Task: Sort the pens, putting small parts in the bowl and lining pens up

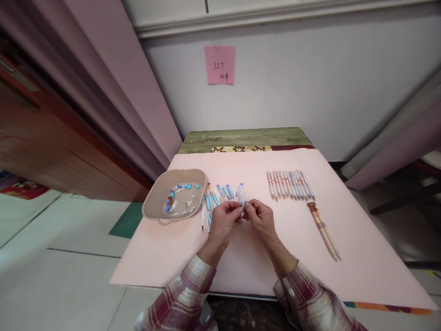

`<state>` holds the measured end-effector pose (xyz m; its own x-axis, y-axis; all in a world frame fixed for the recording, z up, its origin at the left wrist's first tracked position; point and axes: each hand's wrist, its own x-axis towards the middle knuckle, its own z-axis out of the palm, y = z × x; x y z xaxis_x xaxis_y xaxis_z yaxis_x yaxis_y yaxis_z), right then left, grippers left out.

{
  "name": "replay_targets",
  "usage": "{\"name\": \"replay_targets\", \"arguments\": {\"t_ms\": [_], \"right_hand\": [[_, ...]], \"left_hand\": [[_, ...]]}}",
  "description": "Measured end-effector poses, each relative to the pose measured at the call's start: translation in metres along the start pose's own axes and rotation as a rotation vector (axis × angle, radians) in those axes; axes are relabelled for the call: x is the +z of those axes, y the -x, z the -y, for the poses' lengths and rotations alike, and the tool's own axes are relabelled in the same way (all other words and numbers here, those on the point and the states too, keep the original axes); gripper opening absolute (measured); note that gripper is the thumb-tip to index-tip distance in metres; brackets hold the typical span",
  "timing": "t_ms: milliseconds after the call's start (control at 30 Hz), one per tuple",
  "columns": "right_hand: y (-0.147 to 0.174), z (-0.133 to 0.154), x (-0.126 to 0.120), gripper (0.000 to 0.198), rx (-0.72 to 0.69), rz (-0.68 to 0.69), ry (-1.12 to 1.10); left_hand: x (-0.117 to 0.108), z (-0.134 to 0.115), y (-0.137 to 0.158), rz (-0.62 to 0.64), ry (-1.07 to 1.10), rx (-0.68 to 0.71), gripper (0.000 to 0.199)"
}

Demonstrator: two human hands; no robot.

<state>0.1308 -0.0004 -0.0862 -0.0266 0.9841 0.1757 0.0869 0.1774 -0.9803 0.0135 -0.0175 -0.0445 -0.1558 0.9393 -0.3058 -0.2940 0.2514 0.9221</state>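
My left hand point(223, 223) and my right hand point(261, 220) meet over the middle of the table, fingertips pinched together. Between them is a small piece, mostly hidden by the fingers; I cannot make out its kind. A bit of brown point(256, 207) shows at my right hand's curled fingers. Just beyond and left of the hands lies a loose pile of blue pen barrels point(225, 191) and thin white pen refills point(204, 216). To the left, a beige plastic basin point(151, 210) contains small blue, brown and white pen parts point(170, 201).
A row of pens point(289, 185) lies side by side at the right. Nearer me are a few beige pens with brown tops point(324, 232). Pink covering lies over the table point(361, 271), whose far end meets a wall with a pink note point(219, 65).
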Motion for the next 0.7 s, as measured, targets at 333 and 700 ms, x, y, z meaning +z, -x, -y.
{"name": "replay_targets", "arguments": {"t_ms": [333,700], "right_hand": [[0.0,-0.001,0.001,0.04,-0.01,0.016,0.051],[0.001,-0.002,0.001,0.032,-0.042,0.021,0.033]], "left_hand": [[-0.006,-0.006,-0.002,0.074,-0.039,-0.02,0.024],[-0.012,-0.005,-0.004,0.046,0.039,-0.11,0.027]]}}
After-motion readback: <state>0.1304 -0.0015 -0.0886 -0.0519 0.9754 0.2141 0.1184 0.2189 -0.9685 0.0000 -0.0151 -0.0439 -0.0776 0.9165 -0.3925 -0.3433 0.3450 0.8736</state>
